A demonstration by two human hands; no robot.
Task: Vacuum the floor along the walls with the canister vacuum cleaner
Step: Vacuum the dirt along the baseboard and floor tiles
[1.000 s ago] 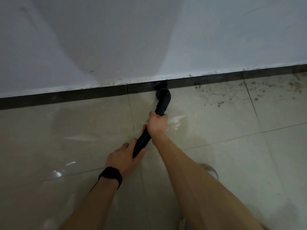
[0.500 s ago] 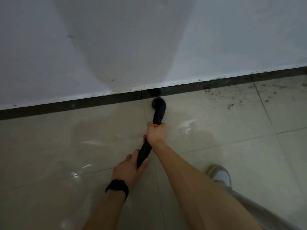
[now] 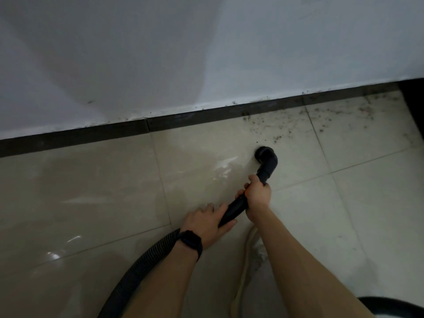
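Observation:
The black vacuum nozzle (image 3: 266, 157) with its bent elbow rests mouth-down on the beige floor tile (image 3: 206, 157), a short way out from the dark skirting (image 3: 206, 113) under the white wall. My right hand (image 3: 257, 193) grips the tube just behind the elbow. My left hand (image 3: 206, 223), with a black wristband, holds the tube lower down where the ribbed black hose (image 3: 142, 265) begins. Dark dirt specks (image 3: 282, 127) lie just beyond the nozzle, along the skirting to the right.
A curved dark rim, probably the vacuum canister (image 3: 394, 306), shows at the bottom right corner. A pale cord (image 3: 246, 255) runs along the floor under my right arm. A dark vertical edge (image 3: 415, 106) bounds the far right.
The nozzle has pulled back from the skirting and swung right toward the dirt patch. Both hands moved right with it, and the hose and canister rim came into view.

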